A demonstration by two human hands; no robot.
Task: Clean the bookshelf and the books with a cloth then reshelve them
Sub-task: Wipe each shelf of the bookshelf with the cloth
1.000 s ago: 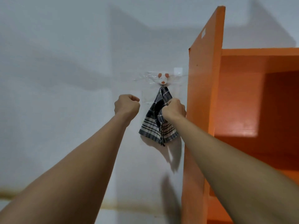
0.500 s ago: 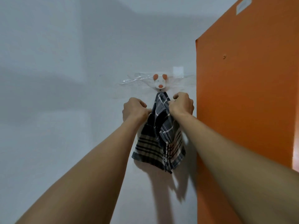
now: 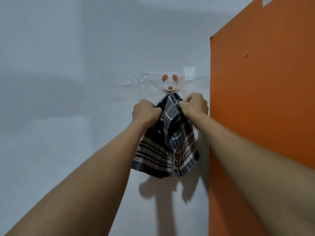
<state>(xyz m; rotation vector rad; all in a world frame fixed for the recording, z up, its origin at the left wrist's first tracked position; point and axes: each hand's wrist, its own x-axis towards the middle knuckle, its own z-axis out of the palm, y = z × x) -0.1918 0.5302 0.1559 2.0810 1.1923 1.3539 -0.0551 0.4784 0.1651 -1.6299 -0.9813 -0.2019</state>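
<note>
Task at start: left hand (image 3: 146,111) and right hand (image 3: 194,105) each grip the plaid cloth (image 3: 167,142) hanging at 6 o'clock under the mouse-shaped wall hook (image 3: 169,82), bookshelf side panel (image 3: 255,99) at 3 o'clock; no wiping or reshelving evident yet.

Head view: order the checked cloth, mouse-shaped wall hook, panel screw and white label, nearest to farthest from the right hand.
1. Dark checked cloth, gripped by the right hand.
2. White mouse-shaped hook, just above-left.
3. Small screw on orange panel, upper right.
4. White label, panel's top edge.
</note>
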